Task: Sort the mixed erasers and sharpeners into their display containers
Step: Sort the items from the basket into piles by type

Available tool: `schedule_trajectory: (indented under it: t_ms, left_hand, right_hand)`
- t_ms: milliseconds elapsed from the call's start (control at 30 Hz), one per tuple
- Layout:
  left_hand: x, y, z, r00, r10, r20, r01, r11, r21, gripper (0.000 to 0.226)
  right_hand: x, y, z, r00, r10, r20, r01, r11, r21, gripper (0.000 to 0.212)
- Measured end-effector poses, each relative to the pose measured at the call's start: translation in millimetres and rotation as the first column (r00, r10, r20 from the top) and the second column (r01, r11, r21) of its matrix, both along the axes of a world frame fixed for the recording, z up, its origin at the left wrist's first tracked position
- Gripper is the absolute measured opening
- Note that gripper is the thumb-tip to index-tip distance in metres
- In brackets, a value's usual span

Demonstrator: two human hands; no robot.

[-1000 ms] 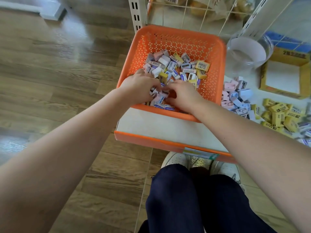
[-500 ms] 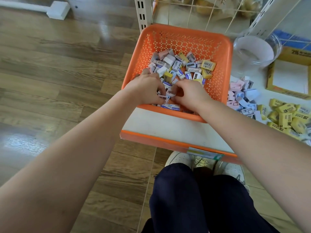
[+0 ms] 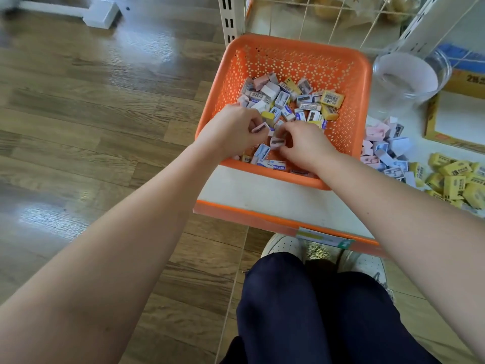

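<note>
Bright, even daylight; glare patches on the wooden floor point(image 3: 86, 143); wide-angle bending at edges; slight softness.

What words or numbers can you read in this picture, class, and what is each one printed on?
"ERASER": on a white-and-blue eraser at the basket's near edge.
"2B": on the yellow cardboard box, far right.
Yellow erasers on the shelf: print too blurred to read.
Barcode stickers in the basket: digits too small.
Shelf-edge label: blurred.
</note>
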State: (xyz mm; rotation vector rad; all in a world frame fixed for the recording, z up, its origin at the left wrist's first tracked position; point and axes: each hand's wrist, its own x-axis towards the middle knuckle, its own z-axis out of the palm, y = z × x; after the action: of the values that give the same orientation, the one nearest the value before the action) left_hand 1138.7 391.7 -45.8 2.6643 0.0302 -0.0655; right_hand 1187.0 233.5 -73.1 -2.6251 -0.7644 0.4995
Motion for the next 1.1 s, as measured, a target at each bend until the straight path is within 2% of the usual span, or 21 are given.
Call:
schedule_trajectory:
  t_ms: [100, 333, 467, 567, 700, 800, 900, 1033, 1100]
  left_hand:
    - [-1, -1, 6, 0.995, 0.058, 0.086, -0.052, 0.996, -0.07, 0.025]
    - [-1, -24, 15, 0.971, 0.131, 0.201, -0.103, 0.984, -0.143, 0.017]
    - [4, -57, 30, 0.981, 0.09, 0.172, -0.066, 0.988, -0.14, 0.025]
    - [13, -85, 42, 0.984, 0.059, 0.167, -0.032, 0.986, -0.163, 0.03]
    - [25, -123, 44, 0.992, -0.024, 0.122, 0.046, 0.982, -0.184, 0.032]
    - [32, -148, 37, 0.987, -0.145, 0.066, 0.151, 0.983, -0.101, 0.037]
    - [37, -169, 32, 0.976, -0.217, -0.008, 0.217, 0.973, 0.075, 0.038]
    - [40, -181, 24, 0.947, -0.315, -0.071, 0.317, 0.869, 0.379, 0.039]
    - [41, -185, 18, 0.929, -0.361, -0.077, 0.353, 0.809, 0.471, 0.036]
  right_hand:
    - [-2, -1, 8, 0.999, -0.032, 0.031, 0.03, 0.998, 0.057, 0.023]
    - [-3, -26, 39, 0.988, -0.077, 0.132, 0.052, 0.982, 0.184, 0.028]
    - [-3, -59, 68, 0.969, -0.136, 0.207, 0.075, 0.957, 0.279, 0.029]
    - [-3, -98, 82, 0.945, -0.265, 0.192, 0.181, 0.913, 0.365, 0.031]
    - [-3, -149, 76, 0.901, -0.408, 0.148, 0.334, 0.87, 0.363, 0.026]
    - [-5, -176, 63, 0.868, -0.484, 0.108, 0.431, 0.844, 0.32, 0.026]
    - [-6, -192, 45, 0.86, -0.498, 0.108, 0.458, 0.848, 0.267, 0.029]
    - [-8, -199, 27, 0.876, -0.478, 0.072, 0.455, 0.865, 0.212, 0.028]
    - [-10, -198, 21, 0.886, -0.461, 0.047, 0.444, 0.874, 0.196, 0.027]
